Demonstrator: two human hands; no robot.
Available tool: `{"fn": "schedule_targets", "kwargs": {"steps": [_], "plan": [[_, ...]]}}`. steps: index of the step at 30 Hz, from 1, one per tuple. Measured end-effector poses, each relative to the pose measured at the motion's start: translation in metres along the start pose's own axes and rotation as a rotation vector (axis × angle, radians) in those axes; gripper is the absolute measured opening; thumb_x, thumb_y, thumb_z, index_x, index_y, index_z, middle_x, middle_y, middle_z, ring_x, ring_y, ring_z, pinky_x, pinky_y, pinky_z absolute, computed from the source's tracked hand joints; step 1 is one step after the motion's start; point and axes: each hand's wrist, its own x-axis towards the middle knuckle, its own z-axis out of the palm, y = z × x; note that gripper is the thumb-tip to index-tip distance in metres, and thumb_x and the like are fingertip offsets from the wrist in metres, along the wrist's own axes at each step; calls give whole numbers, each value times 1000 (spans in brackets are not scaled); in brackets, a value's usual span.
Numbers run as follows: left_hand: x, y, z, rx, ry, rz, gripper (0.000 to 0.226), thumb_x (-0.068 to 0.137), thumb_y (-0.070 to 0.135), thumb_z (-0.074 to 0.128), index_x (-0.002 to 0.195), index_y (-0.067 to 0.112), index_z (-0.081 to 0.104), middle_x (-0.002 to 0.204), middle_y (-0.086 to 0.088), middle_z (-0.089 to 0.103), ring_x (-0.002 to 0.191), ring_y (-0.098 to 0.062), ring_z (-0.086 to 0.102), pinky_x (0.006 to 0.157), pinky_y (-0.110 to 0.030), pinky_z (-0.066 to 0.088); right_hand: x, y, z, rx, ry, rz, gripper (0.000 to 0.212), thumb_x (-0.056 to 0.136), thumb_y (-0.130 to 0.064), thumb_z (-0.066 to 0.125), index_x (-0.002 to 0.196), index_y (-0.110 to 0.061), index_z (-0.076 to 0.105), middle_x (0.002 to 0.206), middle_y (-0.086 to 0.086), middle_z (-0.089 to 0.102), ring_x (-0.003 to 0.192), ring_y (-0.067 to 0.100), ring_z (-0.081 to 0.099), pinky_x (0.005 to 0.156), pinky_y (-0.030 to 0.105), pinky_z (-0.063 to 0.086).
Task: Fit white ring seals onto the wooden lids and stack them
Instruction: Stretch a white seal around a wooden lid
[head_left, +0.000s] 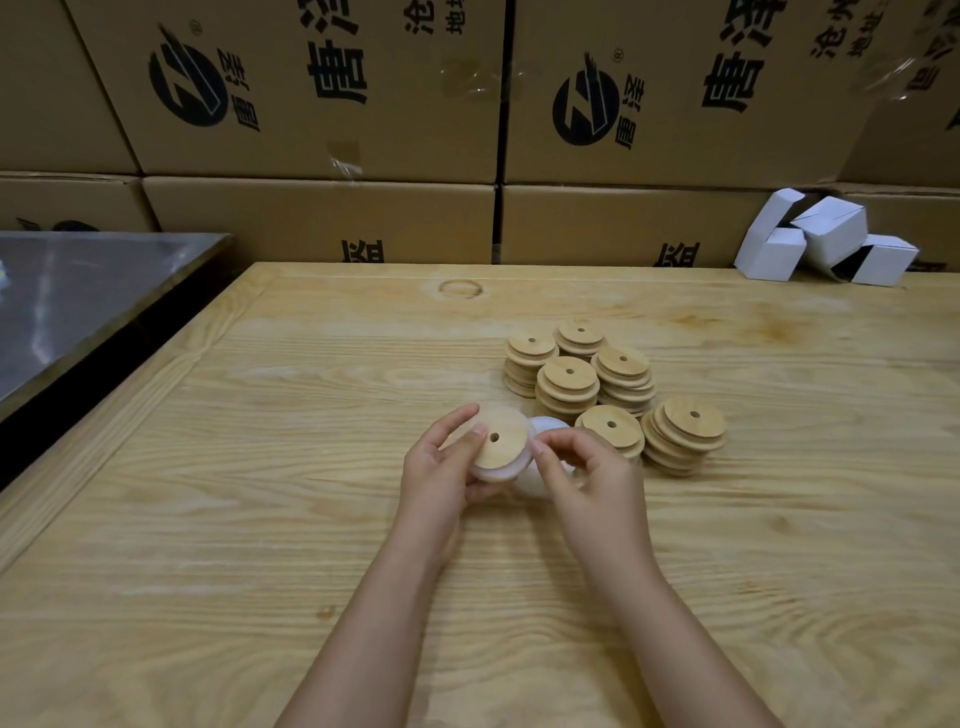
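Wooden and pale, a round wooden lid (500, 440) with a small hole in its middle is held just above the tabletop (249, 478), tilted with its flat face up. The left hand (441, 470) grips it from the left: the fingers curl under and round the rim, and the thumb lies on the face just beside the hole. A white ring seal (546, 425) lies partly round the lid. It shows along the lid's near edge and bulges out in a loop on the right side. The right hand (589, 480) pinches that loop at the lid's right edge between thumb and forefinger, with its other fingers loosely curled. Both hands sit close together at the middle of the tabletop.

Just right of the hands and a little farther off stand six stacks of wooden lids (567, 375), bunched close together, each top lid showing its centre hole. At the far right corner lie several small white paper cartons (826, 241), some open. A grey metal surface (78, 291) adjoins the tabletop on the far left. Brown cardboard boxes (311, 114) with black print form a wall along the far side.
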Motion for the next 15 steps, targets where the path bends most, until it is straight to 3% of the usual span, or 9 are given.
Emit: {"fn": "schedule_targets", "kwargs": {"steps": [5,9,15], "plan": [[0,2,-2,22,47,-44,16,90,12,56,99,12,69,79,-10,71,58,-18,66,45,-24,51,-2,3,0,-299,18,-389,11,83,-8,61,89,-7,70,86,1,68,82,20,62,76,32,46],[-1,4,-1,78,61,-80,20,88,8,50,94,8,70,64,-14,68,37,-19,54,36,-21,44,-2,6,-3,-410,3,-574,10,82,-4,63,89,-5,71,84,3,69,78,23,64,73,37,51],[-3,5,-2,125,68,-137,23,86,10,50,91,6,72,61,-10,63,31,-15,40,35,-19,36,0,7,-6,-563,15,-807,14,75,4,72,85,-6,72,79,6,66,69,26,60,62,36,50]]}}
